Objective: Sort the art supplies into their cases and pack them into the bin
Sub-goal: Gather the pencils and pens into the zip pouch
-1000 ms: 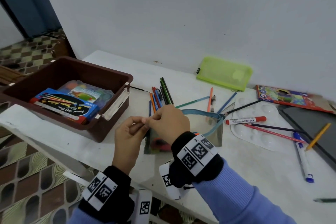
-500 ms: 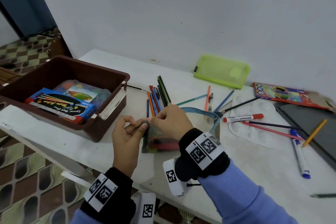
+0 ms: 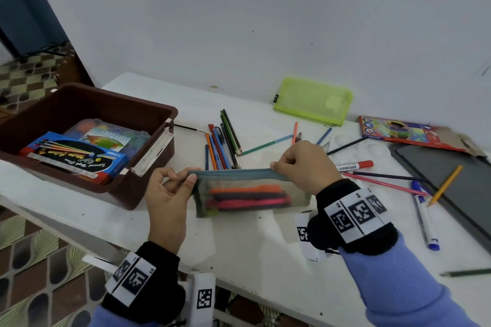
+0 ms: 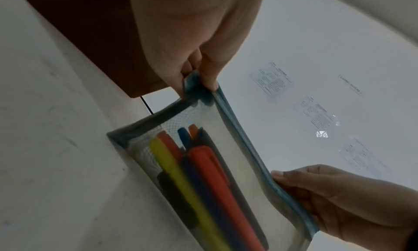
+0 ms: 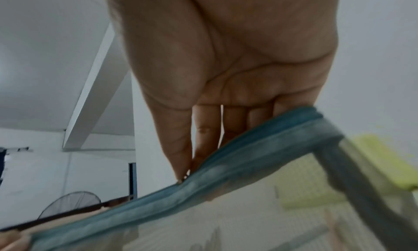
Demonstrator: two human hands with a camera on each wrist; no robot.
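I hold the mesh pouch (image 3: 252,194) upright near the front edge of the table (image 3: 252,247), just right of the brown bin (image 3: 87,103). My left hand (image 3: 167,199) pinches the left end of the blue zipper strip (image 3: 233,173) between thumb and fingers. My right hand (image 3: 305,164) pinches the strip at its right end. Coloured markers (image 3: 247,198) lie inside the pouch. Loose pencils (image 3: 223,141) lie behind it on the table.
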